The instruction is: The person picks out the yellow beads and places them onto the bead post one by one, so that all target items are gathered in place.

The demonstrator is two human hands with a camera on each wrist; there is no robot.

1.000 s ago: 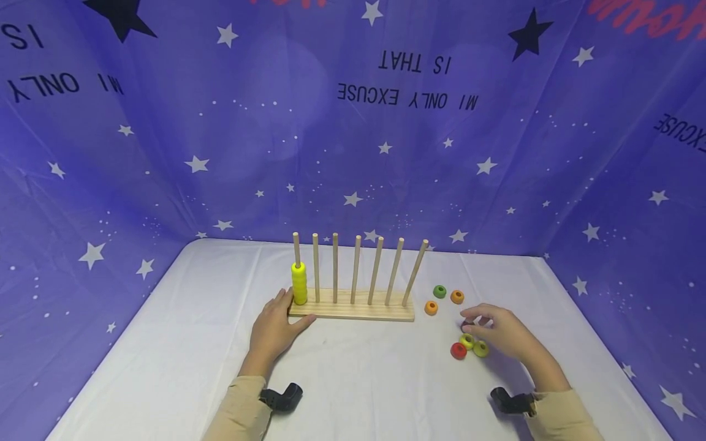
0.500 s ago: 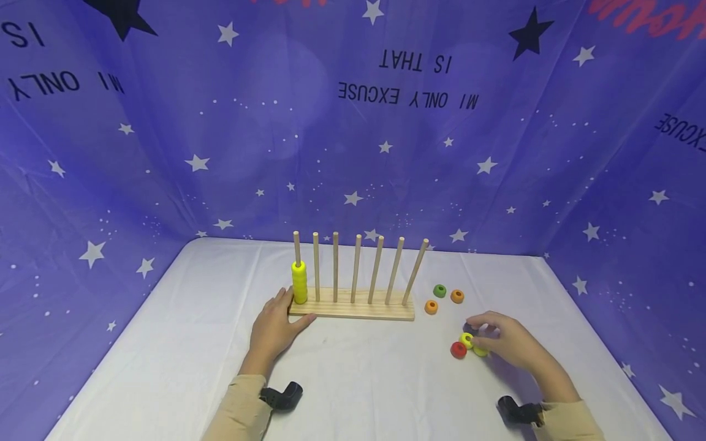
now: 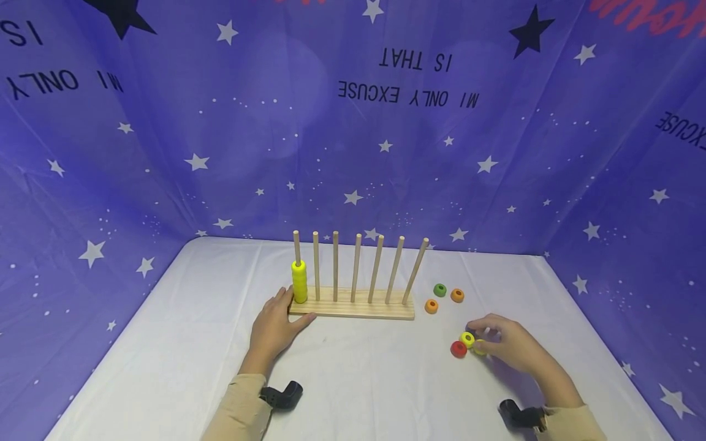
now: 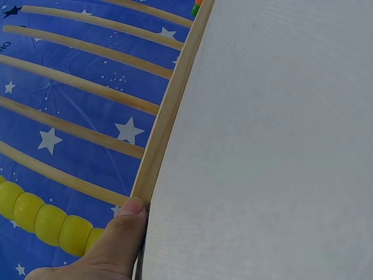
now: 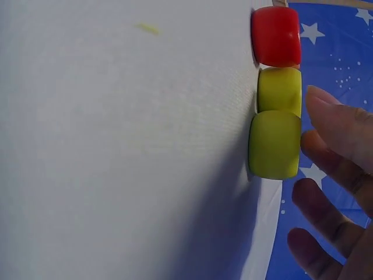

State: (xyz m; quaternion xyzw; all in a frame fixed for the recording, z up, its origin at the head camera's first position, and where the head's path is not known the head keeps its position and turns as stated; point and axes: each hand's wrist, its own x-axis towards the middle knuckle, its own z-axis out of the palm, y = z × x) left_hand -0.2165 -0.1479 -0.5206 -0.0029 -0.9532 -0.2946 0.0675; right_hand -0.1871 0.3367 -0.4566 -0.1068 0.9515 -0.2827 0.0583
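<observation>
A wooden peg stand (image 3: 353,311) with a row of upright pegs stands mid-table. Its leftmost peg carries a stack of yellow beads (image 3: 299,283). My left hand (image 3: 273,331) grips the stand's left end, thumb along the front edge. My right hand (image 3: 510,342) hovers with loosely bent fingers over a small cluster of beads. In that cluster are a red bead (image 3: 458,349), a yellow bead (image 3: 467,339), a second yellow bead (image 5: 275,146) and a dark bead (image 3: 471,329) partly hidden by the fingers. The right wrist view shows the thumb and fingertips just above the yellow beads, holding nothing.
A green bead (image 3: 439,290) and two orange beads, one nearer (image 3: 431,306) and one farther (image 3: 457,295), lie right of the stand. A white cloth covers the table (image 3: 358,380). A blue star-printed curtain (image 3: 353,153) rises behind and along both sides.
My right hand has shifted slightly right and nearer to me, from the dark bead toward the yellow ones. The left hand and the stand have stayed put.
</observation>
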